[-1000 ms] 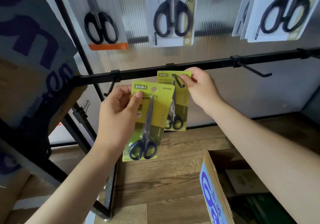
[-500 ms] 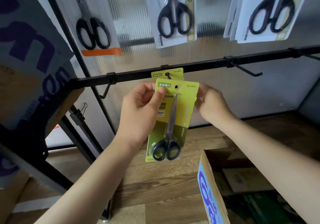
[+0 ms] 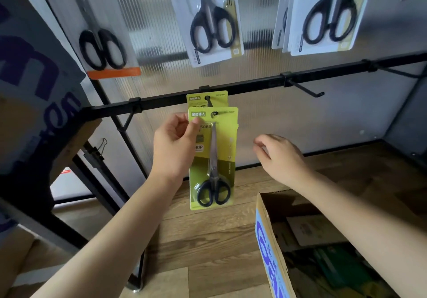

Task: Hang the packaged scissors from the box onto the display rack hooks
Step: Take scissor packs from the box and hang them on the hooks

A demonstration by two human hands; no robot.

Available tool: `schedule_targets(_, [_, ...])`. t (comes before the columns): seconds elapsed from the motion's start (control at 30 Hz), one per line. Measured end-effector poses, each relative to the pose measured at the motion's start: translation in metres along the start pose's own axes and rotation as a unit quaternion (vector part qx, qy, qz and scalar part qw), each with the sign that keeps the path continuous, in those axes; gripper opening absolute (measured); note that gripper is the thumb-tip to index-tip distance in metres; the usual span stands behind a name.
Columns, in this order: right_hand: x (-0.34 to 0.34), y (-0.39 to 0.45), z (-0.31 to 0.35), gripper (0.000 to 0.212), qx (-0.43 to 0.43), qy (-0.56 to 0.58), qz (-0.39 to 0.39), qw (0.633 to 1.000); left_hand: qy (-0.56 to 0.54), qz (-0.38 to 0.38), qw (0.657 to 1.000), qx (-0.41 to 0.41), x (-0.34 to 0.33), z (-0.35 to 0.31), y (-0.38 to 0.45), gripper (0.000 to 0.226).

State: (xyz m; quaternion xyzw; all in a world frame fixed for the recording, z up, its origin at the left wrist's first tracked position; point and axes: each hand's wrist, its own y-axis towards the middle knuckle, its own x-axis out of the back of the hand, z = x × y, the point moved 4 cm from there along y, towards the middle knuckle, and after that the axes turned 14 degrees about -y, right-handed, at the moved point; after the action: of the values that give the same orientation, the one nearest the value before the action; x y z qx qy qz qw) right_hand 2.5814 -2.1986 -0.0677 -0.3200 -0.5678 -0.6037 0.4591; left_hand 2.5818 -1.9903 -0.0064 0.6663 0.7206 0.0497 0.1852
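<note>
Two green packs sit at the middle hook (image 3: pixel 210 103) of the rail (image 3: pixel 254 86): the rear pack (image 3: pixel 219 98) hangs threaded on it, and the front pack (image 3: pixel 213 159) has its hole at the hook tip. The left hand (image 3: pixel 173 150) pinches the front pack's top left corner, thumb on its face. The right hand (image 3: pixel 280 157) hovers to the right, loosely curled, holding nothing. Judged step: seating the second pack. Next, push the card back along the hook, let go, then reach into the box (image 3: pixel 272 247) below for another
</note>
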Motion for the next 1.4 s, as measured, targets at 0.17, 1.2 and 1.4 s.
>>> schedule_targets(0.17, [0.003,-0.003,0.002,0.029,0.012,-0.022,0.002,1.000,0.043,-0.033,0.998,-0.014,-0.004,0.010,0.014,0.008])
schedule_targets(1.2, [0.089,-0.113,-0.087,0.043,0.067,-0.227,0.121,0.964,0.529,0.241,0.813,-0.035,-0.161,0.070,-0.084,0.022])
schedule_targets(1.4, [0.072,-0.148,-0.131,0.041,0.059,-0.258,0.159,0.951,0.633,0.359,0.679,-0.095,-0.211,0.081,-0.103,0.027])
